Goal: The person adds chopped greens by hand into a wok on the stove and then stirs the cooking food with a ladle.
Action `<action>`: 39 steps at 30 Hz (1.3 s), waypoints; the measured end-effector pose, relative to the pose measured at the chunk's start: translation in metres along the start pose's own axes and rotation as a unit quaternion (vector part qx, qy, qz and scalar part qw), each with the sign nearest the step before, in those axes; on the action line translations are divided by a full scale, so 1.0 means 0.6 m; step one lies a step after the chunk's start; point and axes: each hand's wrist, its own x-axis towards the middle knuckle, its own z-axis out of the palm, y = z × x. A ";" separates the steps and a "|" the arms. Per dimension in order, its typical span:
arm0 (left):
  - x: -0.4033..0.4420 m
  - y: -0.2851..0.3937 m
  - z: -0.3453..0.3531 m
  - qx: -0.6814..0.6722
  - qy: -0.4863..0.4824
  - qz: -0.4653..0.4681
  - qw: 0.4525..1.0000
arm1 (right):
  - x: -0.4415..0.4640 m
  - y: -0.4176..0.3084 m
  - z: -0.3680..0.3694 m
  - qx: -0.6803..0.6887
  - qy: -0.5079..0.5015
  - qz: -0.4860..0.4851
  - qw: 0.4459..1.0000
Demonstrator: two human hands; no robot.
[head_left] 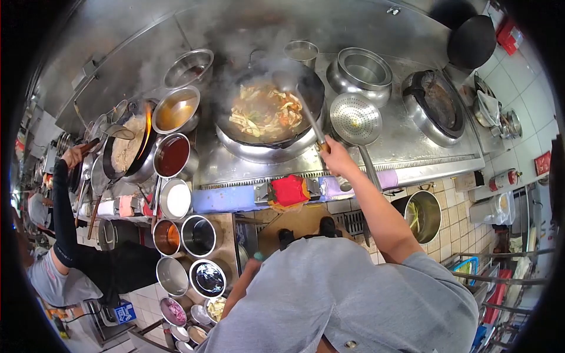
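My right hand [336, 156] is closed around the wooden end of a long-handled metal ladle [307, 112]. The ladle's bowl rests at the right rim of a large black wok [321, 97], which steams on the stove. Inside the wok lie pale strips of food [259, 112] with orange and green bits in broth. A perforated metal strainer [355, 119] sits just right of my right hand, its handle passing behind my forearm. Low beside my body is my left hand [253, 266], small and partly hidden, with a teal spot at it; its fingers do not show clearly.
Left of the wok stand metal bowls with red sauce [173, 156] and yellowish liquid [175, 110]. A co-worker's arm [62, 194] reaches to another wok [126, 147] with flame at its rim. A lidded pot [360, 73] stands right; a red cloth [288, 190] lies on the front edge.
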 end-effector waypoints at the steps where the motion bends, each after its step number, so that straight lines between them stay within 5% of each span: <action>1: 0.013 -0.019 0.028 0.004 0.008 0.012 1.000 | -0.011 -0.038 -0.022 0.198 -0.154 0.168 0.953; 5: 0.023 -0.043 0.074 -0.035 0.052 -0.007 0.998 | -0.028 -0.069 -0.096 0.379 -0.222 0.194 0.877; 7: 0.041 -0.064 0.102 0.196 0.058 0.222 0.953 | -0.021 -0.062 -0.096 0.352 -0.198 0.186 0.896; 9: 0.034 -0.057 0.110 0.177 0.052 0.213 0.960 | -0.022 -0.061 -0.085 0.326 -0.166 0.181 0.913; 11: 0.027 -0.049 0.101 0.140 0.051 0.188 0.971 | -0.005 -0.070 -0.049 0.090 -0.094 0.162 0.978; 14: 0.020 -0.038 0.093 0.124 0.056 0.180 0.974 | 0.013 -0.042 -0.005 0.333 -0.201 0.223 0.894; 21: 0.008 -0.042 0.091 0.117 0.064 0.180 0.975 | -0.009 -0.057 -0.076 0.373 -0.198 0.168 0.891; 23: 0.008 -0.045 0.092 0.126 0.064 0.193 0.971 | 0.021 -0.049 -0.061 0.337 -0.177 0.160 0.911; 25: 0.014 -0.050 0.096 0.143 0.067 0.214 0.964 | 0.064 -0.026 -0.023 0.116 -0.089 0.079 0.986; 29: 0.039 -0.061 0.104 0.185 0.082 0.283 0.938 | 0.113 -0.055 0.030 0.206 -0.130 0.133 0.961; 33: 0.024 -0.044 0.054 0.195 0.112 0.335 0.915 | 0.087 -0.090 0.032 0.062 -0.178 0.105 0.976; 35: -0.007 -0.002 0.002 0.191 0.139 0.349 0.907 | 0.070 -0.050 0.050 -0.188 -0.056 -0.162 0.967; 37: -0.041 0.039 -0.048 0.052 0.093 0.196 0.975 | 0.029 -0.043 0.013 -0.250 -0.068 -0.179 0.949; 39: -0.028 0.034 -0.052 0.100 0.099 0.266 0.953 | -0.001 -0.041 -0.037 -0.340 -0.116 -0.180 0.916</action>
